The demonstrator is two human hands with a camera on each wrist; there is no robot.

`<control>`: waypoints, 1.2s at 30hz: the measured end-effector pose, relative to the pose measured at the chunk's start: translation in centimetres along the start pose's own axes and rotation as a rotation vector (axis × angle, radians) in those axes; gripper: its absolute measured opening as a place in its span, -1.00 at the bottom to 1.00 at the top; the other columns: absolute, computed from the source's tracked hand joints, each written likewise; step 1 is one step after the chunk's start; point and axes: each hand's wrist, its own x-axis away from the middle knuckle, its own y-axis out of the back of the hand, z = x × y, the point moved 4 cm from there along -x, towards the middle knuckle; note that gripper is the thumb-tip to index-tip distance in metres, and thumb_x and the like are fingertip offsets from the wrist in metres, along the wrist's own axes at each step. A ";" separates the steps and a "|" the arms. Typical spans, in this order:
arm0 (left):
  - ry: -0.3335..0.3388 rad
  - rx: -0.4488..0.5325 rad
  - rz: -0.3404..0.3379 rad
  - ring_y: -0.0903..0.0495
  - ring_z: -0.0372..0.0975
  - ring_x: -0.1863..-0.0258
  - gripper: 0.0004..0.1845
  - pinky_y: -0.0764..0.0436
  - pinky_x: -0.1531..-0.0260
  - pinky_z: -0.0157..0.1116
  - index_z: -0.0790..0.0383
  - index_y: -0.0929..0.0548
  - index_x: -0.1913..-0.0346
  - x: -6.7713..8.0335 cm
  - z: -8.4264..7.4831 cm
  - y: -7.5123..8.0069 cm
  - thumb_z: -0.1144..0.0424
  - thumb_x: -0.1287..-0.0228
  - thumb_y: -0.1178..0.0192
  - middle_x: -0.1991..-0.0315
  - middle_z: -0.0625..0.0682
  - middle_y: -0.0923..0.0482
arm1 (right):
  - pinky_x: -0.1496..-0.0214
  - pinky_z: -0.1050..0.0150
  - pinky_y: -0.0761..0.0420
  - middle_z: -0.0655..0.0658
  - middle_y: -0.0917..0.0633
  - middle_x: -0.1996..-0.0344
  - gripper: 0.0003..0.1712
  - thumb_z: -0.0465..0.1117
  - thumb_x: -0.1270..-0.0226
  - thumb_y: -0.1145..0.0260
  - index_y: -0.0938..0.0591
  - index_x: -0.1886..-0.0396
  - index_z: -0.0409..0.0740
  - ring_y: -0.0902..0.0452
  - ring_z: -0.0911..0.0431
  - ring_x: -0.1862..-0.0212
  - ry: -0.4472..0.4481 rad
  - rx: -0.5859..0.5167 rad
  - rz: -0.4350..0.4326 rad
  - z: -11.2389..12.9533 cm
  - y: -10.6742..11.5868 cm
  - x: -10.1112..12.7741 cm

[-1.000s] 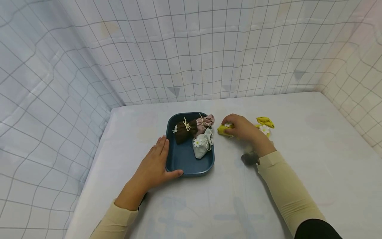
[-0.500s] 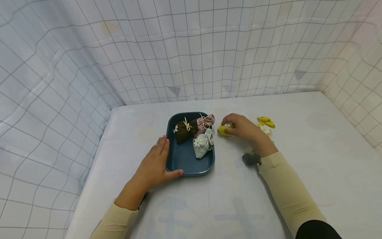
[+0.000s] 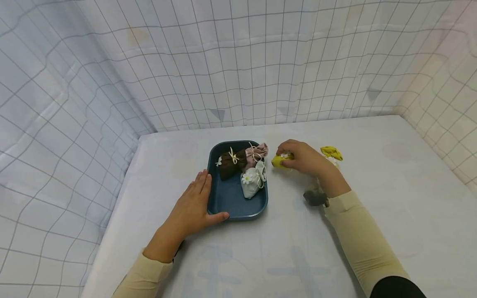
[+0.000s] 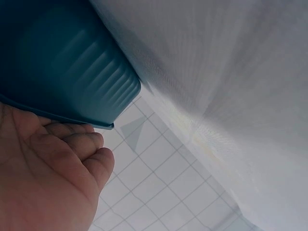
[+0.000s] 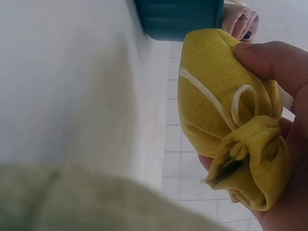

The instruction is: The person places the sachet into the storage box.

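Note:
My right hand [image 3: 303, 157] pinches a small yellow drawstring pouch [image 3: 280, 162] between thumb and fingers, right of the blue tray [image 3: 234, 216]. In the right wrist view the pouch [image 5: 216, 82] shows its white cord and gathered mouth, held off the white surface. My left hand [image 3: 191, 207] rests with straight fingers along the tray's left rim, its thumb over the near edge. Seen from the left wrist, fingertips lie against the rim of the ribbed tray [image 4: 82, 62]. Inside the tray lie a brown pouch [image 3: 228, 166], a pink pouch [image 3: 250, 158] and a white pouch [image 3: 249, 187] with a daisy.
A second yellow pouch [image 3: 331, 152] lies behind my right wrist, partly hidden by it. Under that wrist hangs a dark camera piece [image 3: 314, 198]. White cloth covers the table [image 3: 246, 256]. Grid-patterned curtains [image 3: 238, 70] stand around its back and sides.
The right hand rises very slightly with the yellow pouch, and its forearm covers more of the second yellow pouch's flower. The left hand and tray stay put.

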 end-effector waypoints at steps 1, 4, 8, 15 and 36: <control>-0.002 0.000 -0.001 0.16 0.06 -0.55 0.30 -0.06 -0.43 0.07 0.46 0.04 -0.54 0.0 0.0 0.0 -0.52 -0.09 -0.15 -0.58 0.28 0.18 | -0.08 0.07 -0.46 -0.08 -0.62 -0.02 -0.75 -0.33 -0.28 -0.38 -0.65 0.05 -0.14 -0.48 0.03 -0.02 0.004 0.004 0.001 0.2 0.1 0.0; -0.004 0.000 0.000 0.16 0.06 -0.55 0.30 -0.07 -0.43 0.08 0.47 0.05 -0.54 0.0 0.0 0.0 -0.51 -0.09 -0.15 -0.58 0.28 0.18 | -0.07 0.08 -0.46 -0.05 -0.61 -0.02 -0.75 -0.32 -0.29 -0.38 -0.64 0.05 -0.12 -0.47 0.05 -0.01 0.012 0.017 0.003 0.8 0.6 0.1; -0.002 -0.001 0.002 0.17 0.06 -0.55 0.30 -0.07 -0.43 0.07 0.46 0.06 -0.54 0.0 0.1 0.0 -0.52 -0.10 -0.14 -0.58 0.27 0.19 | -0.06 0.09 -0.46 -0.04 -0.61 -0.03 -0.75 -0.32 -0.30 -0.37 -0.64 0.04 -0.11 -0.47 0.05 0.01 0.010 0.029 0.005 1.7 1.1 0.2; 0.003 -0.007 -0.004 0.16 0.06 -0.55 0.31 -0.06 -0.43 0.06 0.46 0.04 -0.54 0.0 0.0 -0.1 -0.54 -0.08 -0.13 -0.58 0.27 0.19 | 0.00 0.14 -0.51 0.03 -0.58 -0.06 -0.75 -0.29 -0.32 -0.38 -0.65 0.03 -0.04 -0.48 0.10 0.03 0.009 0.017 0.037 3.1 1.4 0.3; -0.008 -0.002 -0.012 0.18 0.05 -0.55 0.31 -0.06 -0.43 0.07 0.44 0.06 -0.55 0.1 0.2 -0.2 -0.56 -0.10 -0.09 -0.58 0.25 0.21 | 0.04 0.20 -0.56 0.00 -0.58 -0.13 -0.75 -0.29 -0.32 -0.35 -0.66 0.04 0.04 -0.47 0.11 0.01 0.124 0.026 0.164 6.5 1.9 -0.8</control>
